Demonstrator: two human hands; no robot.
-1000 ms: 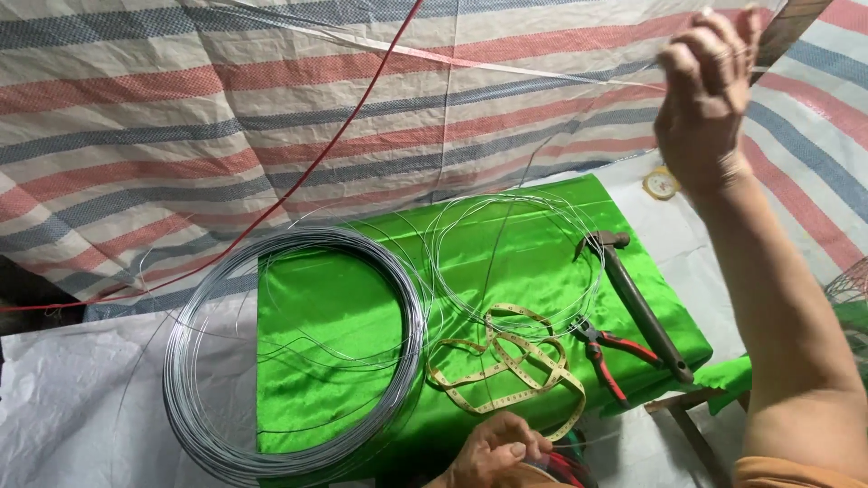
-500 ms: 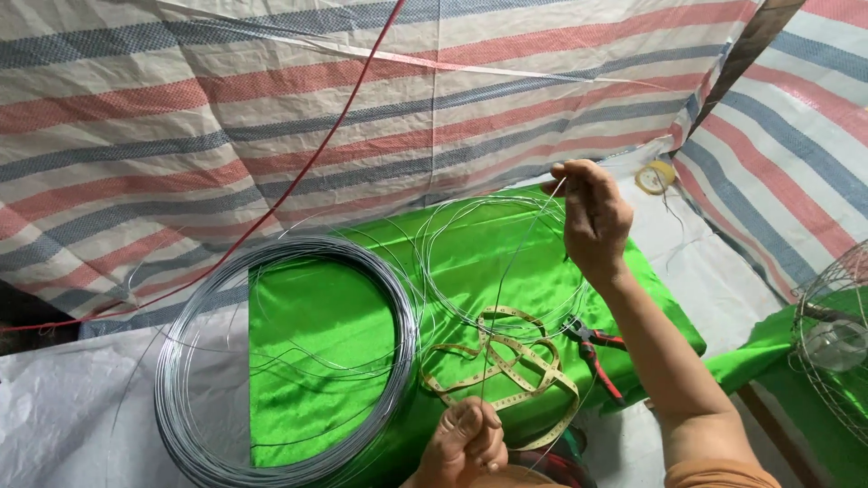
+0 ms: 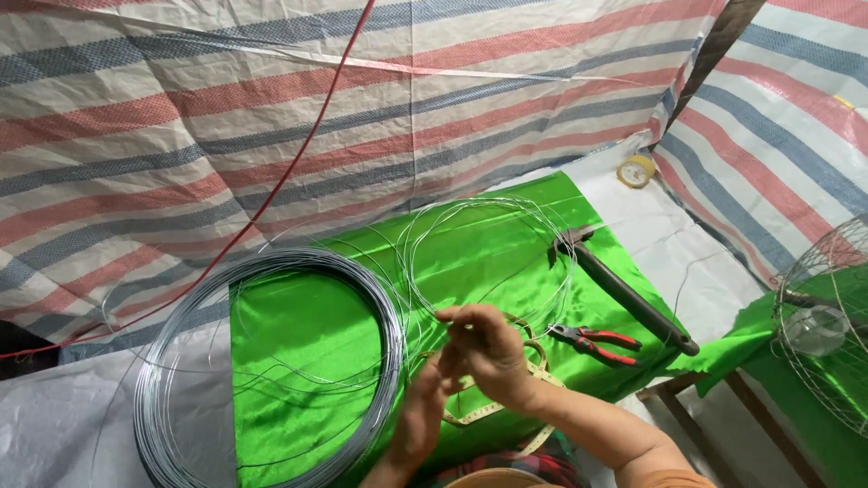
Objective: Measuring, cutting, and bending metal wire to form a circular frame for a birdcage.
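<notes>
While both hands met over the middle of a bright green satin cloth (image 3: pixel 316 325), a person worked a strand of thin silver wire (image 3: pixel 493 212) that looped out in a loose ring across the fabric. The right hand (image 3: pixel 493 352) was closed in a pinch, its fingertips (image 3: pixel 449 316) grasping the wire where the strand came in from the left. The left hand (image 3: pixel 423 420) rose from below, its fingers curled up against the right hand; whether it gripped the wire itself could not be told, as the right hand covered its fingertips.

The loose ring of wire lay on the cloth just beyond the hands, toward the striped tarpaulin (image 3: pixel 271 117) of red, blue and white bands that hung behind. A large, tightly wound coil of grey wire (image 3: pixel 271 361) rested to the left, half on the green cloth and half on a pale sheet (image 3: pixel 63 434). Under the right wrist lay a yellowish measuring tape (image 3: pixel 475 416), partly hidden. Red-handled pliers (image 3: pixel 597 342) sat just right of the hands, and beyond them a long dark hammer (image 3: pixel 624 289) lay slanted on the cloth. A small roll of tape (image 3: pixel 637 170) rested on white sheeting near the far corner. A thin red cord (image 3: pixel 298 172) ran slantwise across the tarpaulin, and a wire fan guard (image 3: pixel 827 334) showed at the right edge.
</notes>
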